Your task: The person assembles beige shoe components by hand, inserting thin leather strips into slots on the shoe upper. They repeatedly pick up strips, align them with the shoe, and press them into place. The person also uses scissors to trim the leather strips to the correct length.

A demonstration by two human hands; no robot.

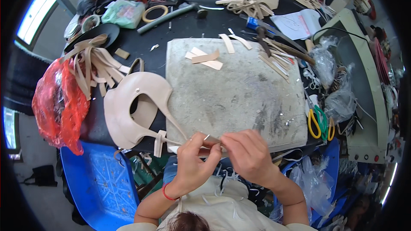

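Note:
A pale beige leather bag piece (117, 113) with an oval opening lies to the left, partly over the edge of a worn stone slab (231, 98). Its narrow strap (174, 124) runs toward my hands at the slab's near edge. My left hand (192, 167) is closed, pinching the strap's end between thumb and fingers. Close against it, my right hand (250, 156) pinches at the same spot. A small shiny metal piece (209, 138) shows between the hands; its exact kind is unclear. A short beige strap loop (159, 143) hangs on the bag piece's lower edge.
Leather strips (205, 58) lie on the slab's far part. Scissors with yellow handles (314, 124) and green-handled scissors (321, 122) rest at right. A red plastic bag (60, 102) stands left, above a blue bin (96, 179). A hammer (167, 18) lies at the back.

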